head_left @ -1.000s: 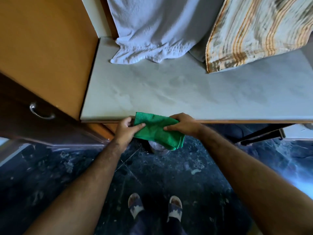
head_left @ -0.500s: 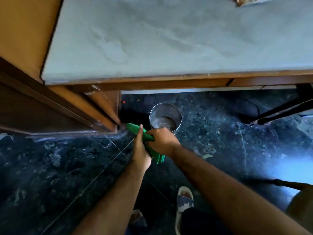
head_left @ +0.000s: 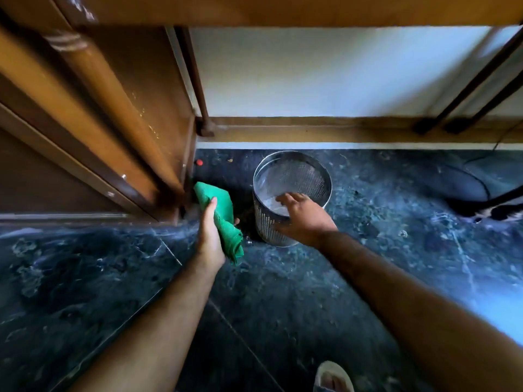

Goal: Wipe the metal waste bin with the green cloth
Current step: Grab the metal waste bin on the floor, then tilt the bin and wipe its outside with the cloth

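Note:
A round perforated metal waste bin (head_left: 294, 174) stands upright on the dark marble floor under the counter, near the wall. My left hand (head_left: 210, 236) grips the folded green cloth (head_left: 223, 216) just left of the bin, apart from it. My right hand (head_left: 304, 215) reaches over the bin's near rim with fingers spread, at or just above the rim; whether it touches is unclear. The hand hides the near rim and part of the bin's wall.
A brown wooden cabinet (head_left: 119, 114) stands close on the left. The counter's front edge (head_left: 283, 9) hangs overhead. Dark slanted metal legs (head_left: 467, 89) and a dark fan-like object with a cable (head_left: 464, 182) lie to the right. My sandalled foot (head_left: 334, 377) is at the bottom.
The view has dropped below the counter. My right hand has let go of the cloth and moved right over the bin's rim. My left hand keeps the cloth beside the bin.

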Action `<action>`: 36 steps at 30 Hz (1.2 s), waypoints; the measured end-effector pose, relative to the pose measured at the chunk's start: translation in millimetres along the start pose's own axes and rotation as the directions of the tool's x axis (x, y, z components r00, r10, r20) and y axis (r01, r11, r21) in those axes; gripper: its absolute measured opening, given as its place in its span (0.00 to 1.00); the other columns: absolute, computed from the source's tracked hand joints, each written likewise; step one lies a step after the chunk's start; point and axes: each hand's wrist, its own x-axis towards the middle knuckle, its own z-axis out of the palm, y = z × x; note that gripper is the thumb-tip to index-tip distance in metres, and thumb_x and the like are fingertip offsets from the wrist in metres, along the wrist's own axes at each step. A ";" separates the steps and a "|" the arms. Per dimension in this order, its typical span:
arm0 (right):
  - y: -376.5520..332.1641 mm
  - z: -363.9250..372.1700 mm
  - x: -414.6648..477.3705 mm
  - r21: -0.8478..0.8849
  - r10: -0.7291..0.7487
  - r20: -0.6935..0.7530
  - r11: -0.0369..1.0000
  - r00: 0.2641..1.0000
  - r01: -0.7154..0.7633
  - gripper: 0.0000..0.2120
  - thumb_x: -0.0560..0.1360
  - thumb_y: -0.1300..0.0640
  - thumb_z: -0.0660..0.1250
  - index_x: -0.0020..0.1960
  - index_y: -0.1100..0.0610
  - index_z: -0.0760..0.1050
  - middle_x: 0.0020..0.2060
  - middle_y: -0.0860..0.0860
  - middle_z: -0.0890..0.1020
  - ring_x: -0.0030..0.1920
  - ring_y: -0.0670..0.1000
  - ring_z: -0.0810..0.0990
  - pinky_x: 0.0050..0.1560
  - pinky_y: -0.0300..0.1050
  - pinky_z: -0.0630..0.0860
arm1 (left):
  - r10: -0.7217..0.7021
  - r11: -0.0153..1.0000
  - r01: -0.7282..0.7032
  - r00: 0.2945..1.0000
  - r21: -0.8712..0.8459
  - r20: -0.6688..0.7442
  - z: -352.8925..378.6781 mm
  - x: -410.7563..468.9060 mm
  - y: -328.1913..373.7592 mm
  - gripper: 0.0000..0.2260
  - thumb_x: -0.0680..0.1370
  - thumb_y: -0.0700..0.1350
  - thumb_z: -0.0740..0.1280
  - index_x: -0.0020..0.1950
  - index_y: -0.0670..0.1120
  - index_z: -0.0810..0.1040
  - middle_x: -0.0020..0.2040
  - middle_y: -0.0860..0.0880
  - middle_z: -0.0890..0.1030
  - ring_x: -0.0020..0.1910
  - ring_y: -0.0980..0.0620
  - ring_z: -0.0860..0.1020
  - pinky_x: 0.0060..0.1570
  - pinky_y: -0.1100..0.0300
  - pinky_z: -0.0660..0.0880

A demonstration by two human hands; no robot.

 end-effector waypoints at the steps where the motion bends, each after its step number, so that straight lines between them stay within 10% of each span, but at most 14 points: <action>1: 0.6 8.9 7.5 -0.029 0.010 0.007 1.000 1.000 -0.010 0.29 0.71 0.44 0.72 0.68 0.54 0.72 0.63 0.55 0.81 0.63 0.59 0.79 0.60 0.51 0.77 | 0.012 1.000 -0.012 1.000 -0.015 0.003 -0.1 8.7 -2.5 0.27 0.74 0.61 0.68 0.69 0.49 0.76 0.56 0.43 0.82 0.40 0.46 0.81 0.41 0.56 0.76; 6: -6.8 44.9 36.6 -0.075 0.022 -0.086 0.997 0.996 -0.028 0.10 0.76 0.51 0.66 0.54 0.53 0.79 0.47 0.59 0.85 0.47 0.63 0.84 0.43 0.52 0.81 | 0.029 0.999 -0.031 0.998 0.033 0.054 -0.4 40.8 -14.9 0.31 0.74 0.65 0.66 0.69 0.46 0.75 0.59 0.40 0.83 0.39 0.45 0.82 0.32 0.59 0.79; 10: -7.0 54.4 44.6 0.009 0.092 -0.173 0.996 0.981 -0.092 0.08 0.75 0.53 0.65 0.51 0.53 0.80 0.46 0.59 0.85 0.46 0.63 0.84 0.42 0.50 0.76 | 0.111 0.987 -0.116 0.993 0.111 0.048 16.3 47.4 -14.2 0.24 0.76 0.60 0.66 0.66 0.47 0.78 0.63 0.42 0.82 0.52 0.44 0.82 0.52 0.53 0.81; 12: -4.1 49.4 44.2 0.051 0.126 -0.209 0.992 0.970 -0.118 0.07 0.75 0.54 0.65 0.51 0.52 0.81 0.45 0.58 0.86 0.45 0.62 0.84 0.40 0.46 0.73 | 0.217 0.944 -0.217 0.976 0.251 0.025 29.6 45.6 -11.7 0.22 0.77 0.58 0.67 0.67 0.48 0.78 0.59 0.48 0.82 0.47 0.53 0.80 0.47 0.66 0.77; 16: 5.5 31.2 40.7 0.182 0.159 -0.234 0.976 0.959 -0.117 0.06 0.75 0.51 0.68 0.48 0.51 0.81 0.43 0.54 0.86 0.43 0.57 0.83 0.40 0.43 0.69 | 0.390 0.721 -0.461 0.887 0.518 0.247 67.3 43.8 -7.6 0.21 0.80 0.55 0.64 0.68 0.45 0.77 0.61 0.44 0.82 0.49 0.51 0.79 0.41 0.73 0.72; 21: 29.8 22.8 26.9 0.459 0.148 -0.242 0.888 0.959 -0.022 0.05 0.74 0.54 0.72 0.41 0.55 0.80 0.35 0.51 0.85 0.36 0.50 0.80 0.37 0.45 0.72 | 0.536 0.310 -0.589 0.757 0.747 0.374 100.6 46.7 -19.4 0.23 0.81 0.60 0.59 0.63 0.43 0.78 0.61 0.39 0.81 0.59 0.39 0.79 0.57 0.48 0.77; 28: 79.9 14.4 -6.3 0.835 0.138 -0.021 0.548 0.990 -0.059 0.06 0.74 0.60 0.74 0.46 0.50 0.85 0.41 0.45 0.89 0.40 0.42 0.85 0.40 0.33 0.78 | 0.551 0.206 -0.438 0.791 0.875 0.266 36.7 83.7 -67.3 0.25 0.82 0.59 0.58 0.65 0.40 0.78 0.61 0.36 0.80 0.59 0.37 0.79 0.57 0.48 0.75; 36: 44.7 3.7 18.4 0.896 0.338 -0.083 0.437 0.937 -0.079 0.03 0.76 0.62 0.72 0.46 0.56 0.84 0.44 0.58 0.88 0.43 0.62 0.86 0.48 0.64 0.84 | 0.497 0.166 -0.364 0.834 0.916 0.241 35.8 96.2 -63.9 0.25 0.83 0.59 0.52 0.66 0.43 0.76 0.61 0.37 0.80 0.59 0.36 0.78 0.55 0.51 0.75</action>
